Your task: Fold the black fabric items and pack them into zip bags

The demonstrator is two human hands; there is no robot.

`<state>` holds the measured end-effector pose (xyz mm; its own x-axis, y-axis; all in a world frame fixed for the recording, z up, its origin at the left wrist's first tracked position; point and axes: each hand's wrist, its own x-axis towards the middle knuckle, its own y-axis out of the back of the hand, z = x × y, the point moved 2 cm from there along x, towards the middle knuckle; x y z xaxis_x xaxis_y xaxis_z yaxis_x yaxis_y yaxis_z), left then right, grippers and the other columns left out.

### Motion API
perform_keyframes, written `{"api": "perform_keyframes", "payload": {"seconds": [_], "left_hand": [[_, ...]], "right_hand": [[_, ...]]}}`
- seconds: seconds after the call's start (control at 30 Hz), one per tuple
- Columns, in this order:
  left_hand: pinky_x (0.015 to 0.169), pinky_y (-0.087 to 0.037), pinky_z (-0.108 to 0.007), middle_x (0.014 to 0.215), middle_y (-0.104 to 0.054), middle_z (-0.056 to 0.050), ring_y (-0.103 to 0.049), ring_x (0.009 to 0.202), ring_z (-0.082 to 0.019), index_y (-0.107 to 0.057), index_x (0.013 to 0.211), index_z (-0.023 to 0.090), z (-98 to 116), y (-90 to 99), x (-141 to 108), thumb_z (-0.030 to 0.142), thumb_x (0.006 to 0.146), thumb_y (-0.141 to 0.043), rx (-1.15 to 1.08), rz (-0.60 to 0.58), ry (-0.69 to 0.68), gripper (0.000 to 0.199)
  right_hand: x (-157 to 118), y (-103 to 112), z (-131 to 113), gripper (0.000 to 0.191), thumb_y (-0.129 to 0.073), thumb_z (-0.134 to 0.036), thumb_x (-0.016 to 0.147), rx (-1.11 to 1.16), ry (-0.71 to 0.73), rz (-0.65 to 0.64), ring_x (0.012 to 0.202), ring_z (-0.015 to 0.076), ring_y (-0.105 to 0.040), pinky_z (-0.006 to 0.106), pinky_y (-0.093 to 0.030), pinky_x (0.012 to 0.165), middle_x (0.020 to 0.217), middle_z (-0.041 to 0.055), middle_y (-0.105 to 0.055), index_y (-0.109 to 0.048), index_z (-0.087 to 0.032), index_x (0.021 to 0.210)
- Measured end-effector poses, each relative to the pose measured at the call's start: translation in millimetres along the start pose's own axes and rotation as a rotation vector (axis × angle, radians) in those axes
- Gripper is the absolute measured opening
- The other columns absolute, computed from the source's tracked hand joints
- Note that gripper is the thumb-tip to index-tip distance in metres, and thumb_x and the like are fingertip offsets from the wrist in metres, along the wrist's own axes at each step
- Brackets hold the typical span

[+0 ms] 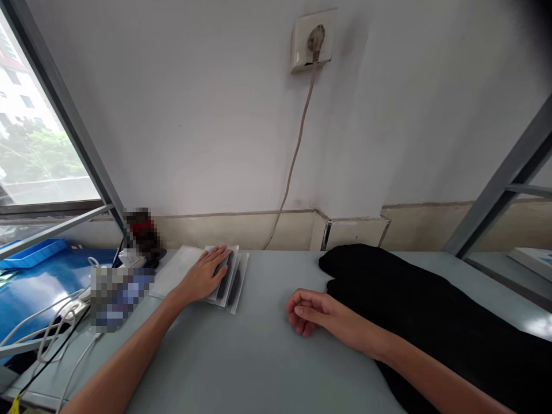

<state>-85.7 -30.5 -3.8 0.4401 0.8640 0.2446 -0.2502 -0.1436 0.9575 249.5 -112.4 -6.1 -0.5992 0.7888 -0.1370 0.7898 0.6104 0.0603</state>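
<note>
My left hand [207, 273] lies flat with its fingers spread on a small stack of clear plastic packets [236, 282]. Dark, flat contents show through the packets; what they are I cannot tell. Beside the stack, partly under my left wrist, is a whitish translucent plastic sheet or bag [181, 264]. My right hand [311, 313] rests on the grey tabletop [259, 356], fingers loosely curled and thumb over them, with nothing visible inside. Just right of it, a black cloth item [409, 299] is spread over the table, and my right forearm crosses it.
White and black cables [52, 333] run along the left side near a blurred-out object [123, 299]. A blue tray [37, 253] stands at far left. Grey metal frame posts [495, 184] rise on both sides. A cord [297, 149] hangs from the wall socket [314, 40] behind the table.
</note>
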Motion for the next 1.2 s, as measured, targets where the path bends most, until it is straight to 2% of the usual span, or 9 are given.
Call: {"api": "perform_keyframes", "payload": {"seconds": [0.2, 0.47, 0.73, 1.03, 1.2], "left_hand": [[0.130, -0.019, -0.051, 0.171, -0.028, -0.001, -0.022, 0.159, -0.025, -0.026, 0.166, 0.030, 0, -13.3, 2, 0.053, 0.111, -0.023, 0.051, 0.020, 0.009, 0.059], [0.130, -0.020, -0.051, 0.171, -0.028, -0.002, -0.023, 0.159, -0.026, -0.028, 0.166, 0.027, 1, -24.3, 3, 0.050, 0.111, -0.022, 0.075, -0.005, 0.023, 0.059], [0.129, -0.023, -0.052, 0.170, -0.030, -0.002, -0.026, 0.158, -0.027, -0.032, 0.164, 0.029, 0, -29.8, 1, 0.049, 0.111, -0.023, 0.044, 0.010, 0.020, 0.057], [0.128, -0.024, -0.053, 0.172, -0.025, -0.001, -0.022, 0.160, -0.026, -0.026, 0.165, 0.034, -2, -30.2, -2, 0.051, 0.112, -0.021, -0.016, -0.001, 0.011, 0.056], [0.128, -0.025, -0.053, 0.171, -0.027, 0.001, -0.023, 0.159, -0.027, -0.036, 0.161, 0.037, 1, -28.1, -4, 0.052, 0.112, -0.022, -0.006, -0.021, 0.042, 0.054]], "right_hand": [[0, 2, 3, 0.039, -0.065, -0.057, 0.097, -0.011, 0.017, -0.006, 0.087, 0.0190, -0.066, 0.037, -0.052, 0.085, 0.098, 0.0067, -0.071, -0.068, -0.018, 0.103], [-1, 1, 3, 0.038, -0.067, -0.056, 0.095, -0.012, 0.014, -0.012, 0.086, 0.0189, -0.066, 0.036, -0.051, 0.084, 0.096, 0.0066, -0.072, -0.068, -0.018, 0.098], [-2, -1, -2, 0.039, -0.068, -0.056, 0.094, -0.019, 0.010, -0.015, 0.085, 0.0183, -0.065, 0.035, -0.051, 0.083, 0.094, 0.0056, -0.071, -0.067, -0.018, 0.093], [-5, -3, -2, 0.041, -0.067, -0.060, 0.093, -0.039, 0.025, -0.014, 0.086, 0.0190, -0.065, 0.036, -0.051, 0.084, 0.095, 0.0061, -0.072, -0.068, -0.019, 0.094], [-7, -6, -7, 0.043, -0.066, -0.061, 0.094, -0.061, 0.017, -0.028, 0.087, 0.0190, -0.063, 0.035, -0.050, 0.085, 0.096, 0.0061, -0.070, -0.069, -0.018, 0.094]]}}
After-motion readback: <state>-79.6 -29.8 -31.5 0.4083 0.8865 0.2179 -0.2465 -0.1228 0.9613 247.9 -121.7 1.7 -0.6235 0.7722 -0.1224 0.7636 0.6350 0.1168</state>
